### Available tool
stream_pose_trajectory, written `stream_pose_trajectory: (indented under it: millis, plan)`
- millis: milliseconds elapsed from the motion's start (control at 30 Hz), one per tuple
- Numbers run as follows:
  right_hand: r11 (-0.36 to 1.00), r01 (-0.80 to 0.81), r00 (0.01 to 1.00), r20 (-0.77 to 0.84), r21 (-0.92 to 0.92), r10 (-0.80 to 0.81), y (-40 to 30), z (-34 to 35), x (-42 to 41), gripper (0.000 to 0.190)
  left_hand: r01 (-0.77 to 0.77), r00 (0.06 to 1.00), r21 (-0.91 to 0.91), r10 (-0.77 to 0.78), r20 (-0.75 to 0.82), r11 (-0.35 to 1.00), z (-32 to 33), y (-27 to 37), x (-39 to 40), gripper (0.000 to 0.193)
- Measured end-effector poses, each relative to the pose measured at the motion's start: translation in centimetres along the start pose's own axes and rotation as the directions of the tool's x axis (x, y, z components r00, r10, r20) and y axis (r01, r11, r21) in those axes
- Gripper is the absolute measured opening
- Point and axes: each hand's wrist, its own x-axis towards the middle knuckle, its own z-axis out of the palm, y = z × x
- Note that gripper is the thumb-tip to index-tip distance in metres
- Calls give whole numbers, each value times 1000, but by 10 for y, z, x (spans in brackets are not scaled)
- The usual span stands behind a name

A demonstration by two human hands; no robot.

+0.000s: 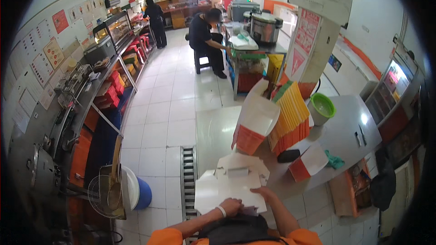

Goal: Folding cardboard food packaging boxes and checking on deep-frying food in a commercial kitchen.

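A flat white paperboard box blank (pixel 231 190), partly folded and with cut flaps, lies before me at the near edge of the metal table. My left hand (pixel 231 207) presses on its near edge, fingers curled at a folded flap. My right hand (pixel 265 194) holds its right edge, the thumb on top and the other fingers hidden beneath. Beyond the blank stands a red and white paperboard box (pixel 255 122), open at the top. To its right is a stack of nested yellow and red boxes (pixel 291 117).
Right of my hands, a smaller red and white box (pixel 308 163), a green cloth (pixel 335 160) and a green basket in a pail (pixel 323 105) stand on the metal table (pixel 354 119). A blue bucket (pixel 143 194) stands left on the floor. One person (pixel 207 41) sits ahead; another (pixel 156 23) stands farther off.
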Motion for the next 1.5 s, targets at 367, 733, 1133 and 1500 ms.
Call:
stream_pose_trajectory:
  millis: [367,733,1133,1500]
  plan:
    - [554,-196,824,-443,-809,-355,41,-3,30,62,413,896,37,-399,-195,910,26,-60,77,66]
    - [398,-391,741,-540,-830,-398,-14,73,-1,35,365,835,-43,-348,-426,930,28,-64,76,60]
    - [449,-355,724,-545,-820,-424,-24,91,-7,33,303,848,-43,-290,-443,952,37,-64,65,57]
    - [337,-402,749,-517,-852,-414,-51,63,18,36,209,933,-30,-209,-292,977,25,-67,29,60]
